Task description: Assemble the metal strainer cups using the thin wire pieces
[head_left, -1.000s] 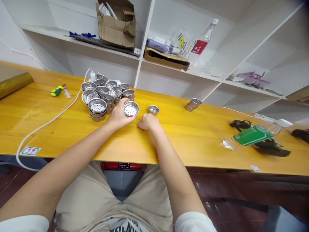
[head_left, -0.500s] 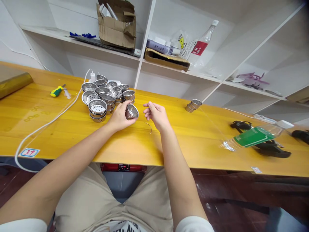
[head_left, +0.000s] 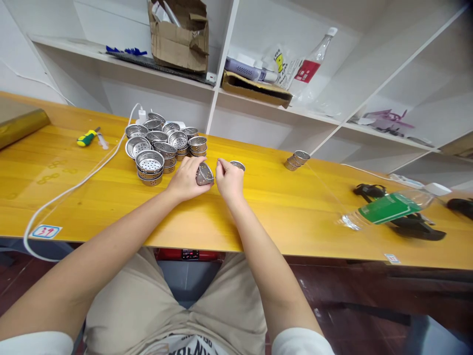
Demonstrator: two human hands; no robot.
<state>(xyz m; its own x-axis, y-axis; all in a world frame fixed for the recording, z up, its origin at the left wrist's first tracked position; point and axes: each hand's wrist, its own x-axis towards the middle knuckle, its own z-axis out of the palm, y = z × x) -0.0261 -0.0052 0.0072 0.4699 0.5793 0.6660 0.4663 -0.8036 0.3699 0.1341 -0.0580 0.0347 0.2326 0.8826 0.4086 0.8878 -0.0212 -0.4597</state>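
Observation:
My left hand [head_left: 186, 181] is wrapped round a perforated metal cup [head_left: 204, 174], which is tilted just above the table [head_left: 199, 222]. Close beside it, my right hand [head_left: 229, 181] is closed in a pinch; what its fingers hold, if anything, is too small to make out. Behind the right hand shows the rim of another metal cup [head_left: 238, 165], mostly hidden. Several stacked perforated cups [head_left: 150, 161] stand behind and left of my left hand. A short stack of cups [head_left: 296, 160] leans farther right.
At the left are a white cable [head_left: 79, 183] and a green-yellow screwdriver [head_left: 87, 138]. A bottle with a green label [head_left: 388, 208] and black objects [head_left: 369, 191] lie at the right. Shelves behind hold a cardboard box [head_left: 180, 42] and a red-labelled bottle [head_left: 308, 69].
My right hand has moved left, nearer the held cup, and its fingers have closed. The thin curved piece on the table is no longer visible. A cup rim now shows behind the right hand.

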